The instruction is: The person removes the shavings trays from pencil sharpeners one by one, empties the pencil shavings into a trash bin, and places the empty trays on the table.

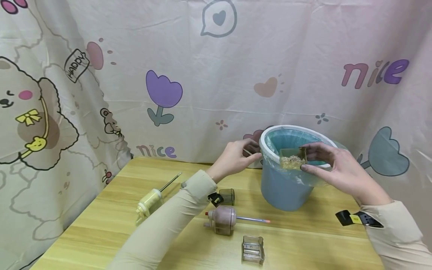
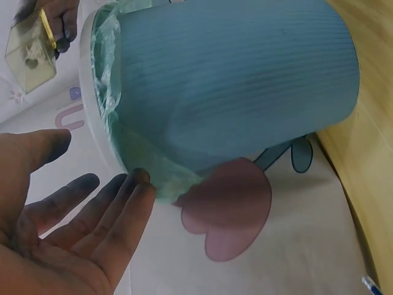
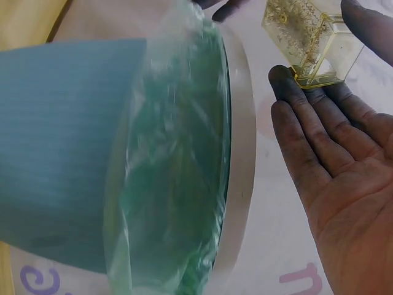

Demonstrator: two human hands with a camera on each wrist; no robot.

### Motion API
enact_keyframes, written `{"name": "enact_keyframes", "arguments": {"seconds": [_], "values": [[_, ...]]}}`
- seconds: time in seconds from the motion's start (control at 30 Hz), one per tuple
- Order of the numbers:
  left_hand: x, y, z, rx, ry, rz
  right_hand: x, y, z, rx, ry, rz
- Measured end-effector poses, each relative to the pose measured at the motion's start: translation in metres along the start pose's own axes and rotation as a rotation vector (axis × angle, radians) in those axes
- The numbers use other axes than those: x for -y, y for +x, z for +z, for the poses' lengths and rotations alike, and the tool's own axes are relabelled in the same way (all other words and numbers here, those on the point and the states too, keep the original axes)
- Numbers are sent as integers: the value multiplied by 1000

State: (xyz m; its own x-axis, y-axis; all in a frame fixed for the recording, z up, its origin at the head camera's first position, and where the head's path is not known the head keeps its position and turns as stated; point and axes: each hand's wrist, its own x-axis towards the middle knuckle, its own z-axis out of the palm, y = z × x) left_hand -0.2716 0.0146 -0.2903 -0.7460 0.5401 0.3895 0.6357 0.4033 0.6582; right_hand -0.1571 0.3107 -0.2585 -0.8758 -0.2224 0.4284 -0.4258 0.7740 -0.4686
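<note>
My right hand (image 1: 337, 165) pinches a small clear yellowish box (image 1: 293, 159) between thumb and fingers. Pale shavings lie inside the box, which is held over the front rim of a blue bin (image 1: 287, 189). In the right wrist view the same box (image 3: 310, 40) shows shavings stuck to its walls. A thin green bag (image 3: 175, 160) lines the bin and folds over its white rim (image 3: 242, 153). Beside the bin's left rim is my left hand (image 1: 237, 155); the left wrist view shows its fingers (image 2: 116, 227) extended and the palm holding nothing.
On the wooden table (image 1: 297, 243) lie a cream crank pencil sharpener (image 1: 150, 202) with a pencil in it, and a pinkish one (image 1: 224, 220) with a blue pencil (image 1: 253, 219). Nearby are a small dark translucent cup (image 1: 228, 196) and a clear sharpener part (image 1: 253, 249). A printed curtain (image 1: 216, 75) hangs behind.
</note>
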Motion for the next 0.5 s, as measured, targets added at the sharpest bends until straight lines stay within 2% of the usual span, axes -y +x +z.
{"name": "enact_keyframes", "arguments": {"seconds": [0.17, 0.5], "values": [[-2, 7, 9, -23, -26, -2, -9, 4, -6, -5, -13, 25], [-5, 18, 24, -52, -5, -11, -26, 12, -20, -5, -49, 82]]}}
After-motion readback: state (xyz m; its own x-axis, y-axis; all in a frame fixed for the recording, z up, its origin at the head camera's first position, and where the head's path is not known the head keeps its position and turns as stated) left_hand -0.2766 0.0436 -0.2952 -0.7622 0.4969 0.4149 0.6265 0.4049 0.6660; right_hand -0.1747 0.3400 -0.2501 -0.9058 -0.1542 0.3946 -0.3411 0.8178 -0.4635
